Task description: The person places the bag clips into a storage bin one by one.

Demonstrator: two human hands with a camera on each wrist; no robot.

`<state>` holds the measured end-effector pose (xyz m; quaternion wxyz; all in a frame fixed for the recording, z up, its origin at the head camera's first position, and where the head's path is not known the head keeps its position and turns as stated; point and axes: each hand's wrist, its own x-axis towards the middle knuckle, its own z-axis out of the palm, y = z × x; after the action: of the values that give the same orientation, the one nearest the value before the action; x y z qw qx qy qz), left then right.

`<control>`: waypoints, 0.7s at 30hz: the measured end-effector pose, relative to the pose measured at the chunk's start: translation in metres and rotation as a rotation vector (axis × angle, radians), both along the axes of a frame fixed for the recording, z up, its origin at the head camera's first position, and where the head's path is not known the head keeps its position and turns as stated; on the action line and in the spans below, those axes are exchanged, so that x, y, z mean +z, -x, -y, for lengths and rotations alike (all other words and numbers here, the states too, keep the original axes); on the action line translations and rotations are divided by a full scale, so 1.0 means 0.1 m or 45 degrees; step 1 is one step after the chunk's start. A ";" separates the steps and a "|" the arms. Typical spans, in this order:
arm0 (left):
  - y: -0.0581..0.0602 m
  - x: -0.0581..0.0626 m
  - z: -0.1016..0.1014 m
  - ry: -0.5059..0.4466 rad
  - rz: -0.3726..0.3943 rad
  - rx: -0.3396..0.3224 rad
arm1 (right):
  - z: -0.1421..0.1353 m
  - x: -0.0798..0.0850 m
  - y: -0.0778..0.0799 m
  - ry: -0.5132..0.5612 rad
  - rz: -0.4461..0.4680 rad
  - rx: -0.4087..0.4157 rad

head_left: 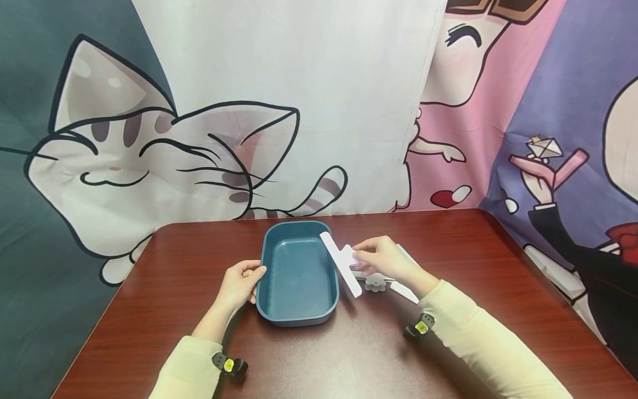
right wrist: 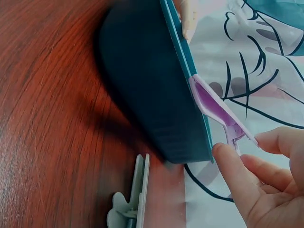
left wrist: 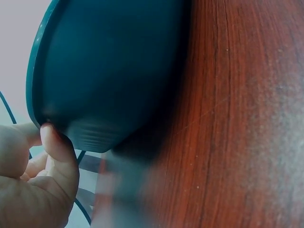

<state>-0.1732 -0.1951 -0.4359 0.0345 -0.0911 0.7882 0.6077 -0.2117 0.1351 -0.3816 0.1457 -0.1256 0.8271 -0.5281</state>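
A teal plastic bin [head_left: 299, 277] stands on the table. My left hand [head_left: 238, 284] pinches its left rim between thumb and fingers, as the left wrist view also shows. My right hand [head_left: 386, 259] pinches a pale lilac bag clip [head_left: 343, 266] by its shaped handle. In the right wrist view, the clip's long bar [right wrist: 216, 107] is close to the bin's rim; whether they touch, I cannot tell. Under my right hand, a grey clip [head_left: 375, 282] with a flower-shaped handle lies on the table, partly hidden.
Right of the grey clip lies a white strip [head_left: 405, 292]. A pale blue piece [head_left: 407, 254] shows behind my right hand. The reddish-brown table [head_left: 199, 246] meets a cartoon-printed cloth [head_left: 329, 83] at its far edge.
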 end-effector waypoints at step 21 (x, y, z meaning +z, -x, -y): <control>0.00 0.01 0.01 0.002 0.008 -0.019 | 0.27 0.06 -0.03 0.087 0.011 0.037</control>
<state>-0.1734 -0.1961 -0.4346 0.0414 -0.0872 0.7891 0.6066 -0.2091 0.1083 -0.3754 0.1527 -0.1404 0.8060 -0.5544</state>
